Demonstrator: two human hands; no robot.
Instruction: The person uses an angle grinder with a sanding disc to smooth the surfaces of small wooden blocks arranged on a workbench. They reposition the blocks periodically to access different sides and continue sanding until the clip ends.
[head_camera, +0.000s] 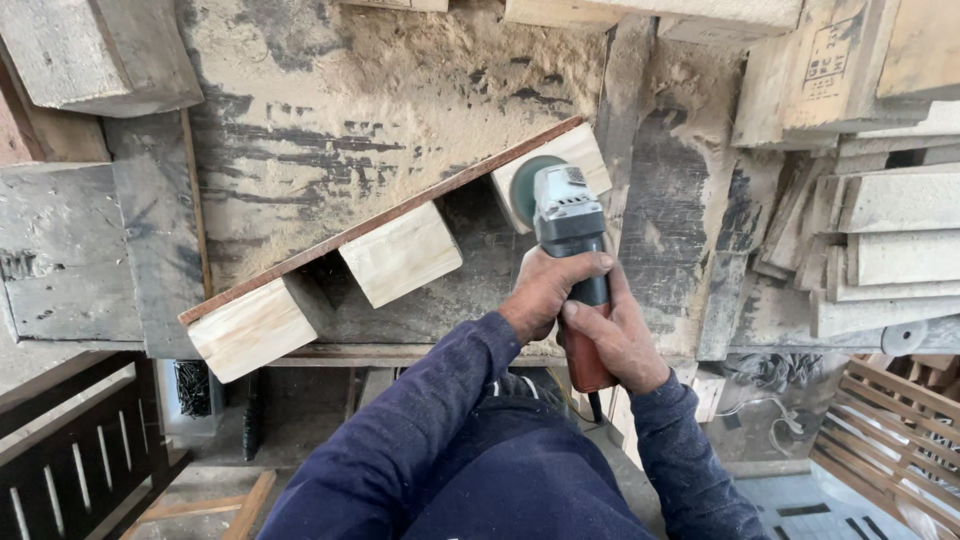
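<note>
Sawdust (400, 60) lies thick over the worn, stained table (300, 150), piled deepest toward its far edge. From the head view, looking straight down, both hands are wrapped around an angle grinder (570, 235). The left hand (548, 290) has its grip closed around the dark middle of the tool's body, fingers curled over the top, while the right hand (618, 340) has its grip closed lower down on the reddish-brown handle end. The grinder's grey metal head points away from the person, and its round greenish disc (522, 188) sits against the face of the nearest pale wood block (565, 160). That block is one of three fixed along a thin reddish-edged strip (390, 215), which runs slantwise across the table from lower left to upper right. The middle block (400, 255) and the far left block (255, 328) stand apart from each other along the strip, and the left one overhangs the table's near edge. Dark blue sleeves (440, 420) cover both forearms. To the right, a stack of pale cut boards (890, 240) lies in a loose heap, well apart from the hands. At the lower left a dark slatted wooden frame (70, 470) shows below the table, and at the lower right a lighter slatted crate (890, 420) sits near the floor.
</note>
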